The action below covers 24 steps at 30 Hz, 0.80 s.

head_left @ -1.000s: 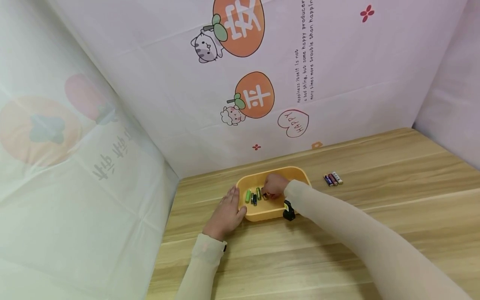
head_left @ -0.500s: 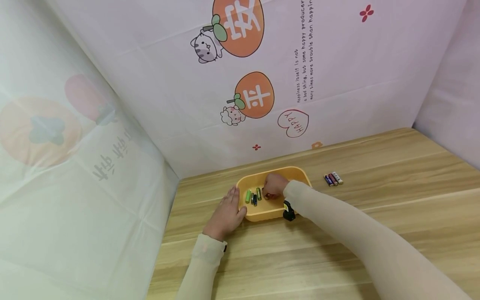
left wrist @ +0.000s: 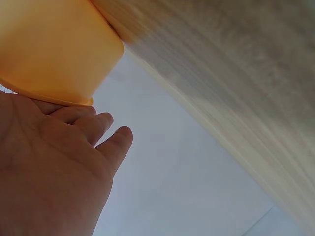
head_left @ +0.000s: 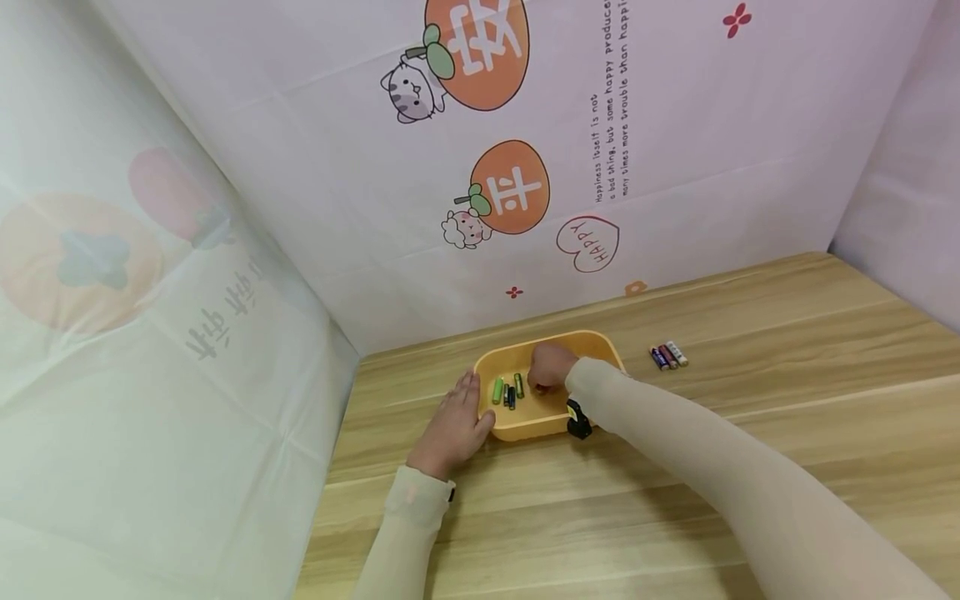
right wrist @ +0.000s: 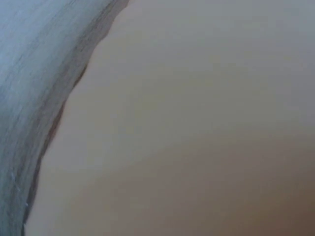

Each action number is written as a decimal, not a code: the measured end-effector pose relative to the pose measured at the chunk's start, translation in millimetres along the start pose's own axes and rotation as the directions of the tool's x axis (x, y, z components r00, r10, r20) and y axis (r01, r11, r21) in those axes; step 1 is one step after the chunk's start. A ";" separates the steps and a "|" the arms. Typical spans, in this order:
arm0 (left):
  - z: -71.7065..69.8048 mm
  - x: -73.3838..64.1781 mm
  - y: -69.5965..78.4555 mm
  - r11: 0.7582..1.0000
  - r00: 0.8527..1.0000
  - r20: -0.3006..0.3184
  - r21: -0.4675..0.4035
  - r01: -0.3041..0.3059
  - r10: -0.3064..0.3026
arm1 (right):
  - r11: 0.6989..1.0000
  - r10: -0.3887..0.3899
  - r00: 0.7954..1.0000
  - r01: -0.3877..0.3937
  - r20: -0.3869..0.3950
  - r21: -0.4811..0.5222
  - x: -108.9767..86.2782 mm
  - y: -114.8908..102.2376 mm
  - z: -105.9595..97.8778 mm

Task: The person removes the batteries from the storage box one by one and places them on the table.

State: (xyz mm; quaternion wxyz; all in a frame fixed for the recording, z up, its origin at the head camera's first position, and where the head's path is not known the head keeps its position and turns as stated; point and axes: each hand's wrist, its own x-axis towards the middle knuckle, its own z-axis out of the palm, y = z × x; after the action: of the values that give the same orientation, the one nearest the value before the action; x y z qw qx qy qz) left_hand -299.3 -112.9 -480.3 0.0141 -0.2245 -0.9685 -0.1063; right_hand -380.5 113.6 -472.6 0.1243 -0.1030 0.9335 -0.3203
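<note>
A shallow yellow-orange plastic bin [head_left: 528, 431] stands on the table. In its left half lie several batteries: a bright green one [head_left: 498, 390], a dark one [head_left: 512, 397] and a green-gold one [head_left: 519, 385] among them. My left hand [head_left: 450, 427] rests against the bin's left rim, its fingers fairly straight; the left wrist view shows the fingers [left wrist: 115, 147] along the rim from outside. Inside the bin, my right hand [head_left: 552, 367] has its fingers curled down around a battery that is mostly hidden beneath them. Blurred bin wall [right wrist: 187, 108] fills most of the right wrist view.
Three batteries [head_left: 668, 356] lie side by side on the wooden table [head_left: 570, 517], right of the bin. A printed white sheet [head_left: 360, 208] hangs behind the table, with further white sheets at the left and right. A black wrist strap [head_left: 578, 419] hangs over the bin's front rim.
My right hand has shifted slightly to the right inside the bin, and the gold battery under its fingers, visible earlier, is now almost covered. My left hand has stayed at the rim.
</note>
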 end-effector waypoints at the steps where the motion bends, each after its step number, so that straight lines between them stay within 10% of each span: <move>1: 0.1 0.1 0.1 1.000 1.000 -0.001 0.000 -0.001 0.001 | 1.000 -0.001 1.000 0.001 -0.002 -0.003 0.3 0.3 0.2; 24: 0.1 0.3 -0.8 1.000 1.000 -0.005 0.010 -0.017 0.017 | 0.951 0.007 0.998 -0.028 0.069 0.307 -2.9 10.9 -3.6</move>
State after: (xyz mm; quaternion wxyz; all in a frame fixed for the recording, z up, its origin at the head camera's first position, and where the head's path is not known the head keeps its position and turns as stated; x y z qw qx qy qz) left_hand -299.9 -113.4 -480.6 0.0185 -0.2324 -0.9671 -0.1020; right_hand -380.1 124.9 -476.2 0.1729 -0.0848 0.8684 -0.4569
